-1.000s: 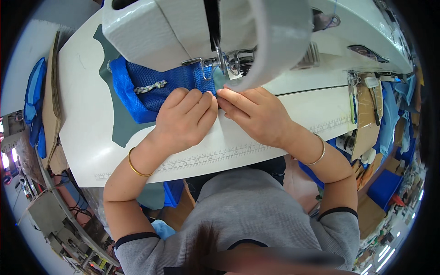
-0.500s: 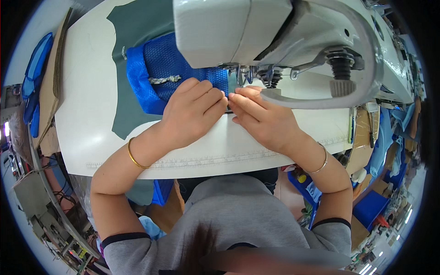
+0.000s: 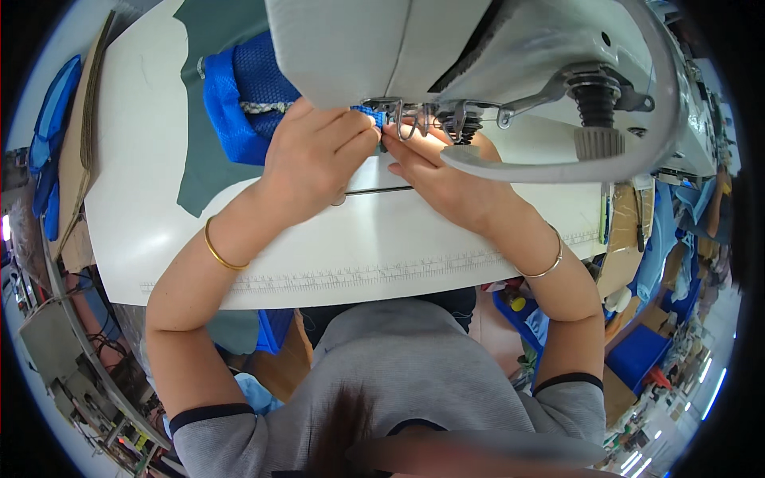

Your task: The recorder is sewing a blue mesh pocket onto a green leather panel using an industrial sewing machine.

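Note:
A blue mesh pouch (image 3: 267, 76) with a smooth blue band and a pale twisted cord (image 3: 267, 107) lies partly under the white head of a sewing machine (image 3: 335, 48). My left hand (image 3: 315, 159) is closed, its fingertips pinching the pouch's edge just left of the presser foot (image 3: 402, 119). Close by the foot, my right hand (image 3: 454, 179) has its fingers pressed together at the same edge, the far fingers partly hidden behind the machine's parts. Beneath the pouch spreads a dark grey-green sheet (image 3: 199, 171).
The white tabletop (image 3: 366, 231) carries a printed ruler scale (image 3: 382, 275) near its front edge. A curved grey guard (image 3: 558, 174) and a spring-loaded knob (image 3: 599, 143) jut out at right. Cardboard (image 3: 84, 143) stands at left; a blue bin (image 3: 637, 358) is at lower right.
Both hands have moved slightly away from me, toward the machine, with the pouch and sheet shifting the same way. The pouch's edge is now bunched at the foot. The whole view has shifted a little.

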Available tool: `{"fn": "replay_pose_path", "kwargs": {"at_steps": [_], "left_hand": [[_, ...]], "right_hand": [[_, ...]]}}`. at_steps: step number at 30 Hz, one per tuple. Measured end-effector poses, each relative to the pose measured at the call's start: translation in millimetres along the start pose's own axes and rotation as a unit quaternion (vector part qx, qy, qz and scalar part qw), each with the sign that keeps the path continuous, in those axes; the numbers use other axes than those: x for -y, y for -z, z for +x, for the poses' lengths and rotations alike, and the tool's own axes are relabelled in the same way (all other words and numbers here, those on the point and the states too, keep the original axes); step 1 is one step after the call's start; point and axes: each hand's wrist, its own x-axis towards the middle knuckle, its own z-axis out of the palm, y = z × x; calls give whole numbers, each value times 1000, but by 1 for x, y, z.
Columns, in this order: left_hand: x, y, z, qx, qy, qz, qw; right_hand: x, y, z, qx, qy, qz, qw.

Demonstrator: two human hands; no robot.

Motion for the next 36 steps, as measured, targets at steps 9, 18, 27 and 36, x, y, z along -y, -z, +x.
{"fn": "replay_pose_path", "kwargs": {"at_steps": [9, 18, 27, 36], "left_hand": [[6, -13, -3, -19, 6, 33, 999], [-3, -10, -2, 2, 4, 54, 999], [-3, -15, -1, 4, 13, 89, 996], [-3, -13, 1, 4, 8, 81, 997]], "right_hand": [[-12, -7, 0, -1, -2, -78, 997], [-12, -8, 4, -72, 37, -73, 994], [-16, -5, 3, -65, 49, -86, 993], [-15, -6, 0, -45, 42, -104, 993]]}}
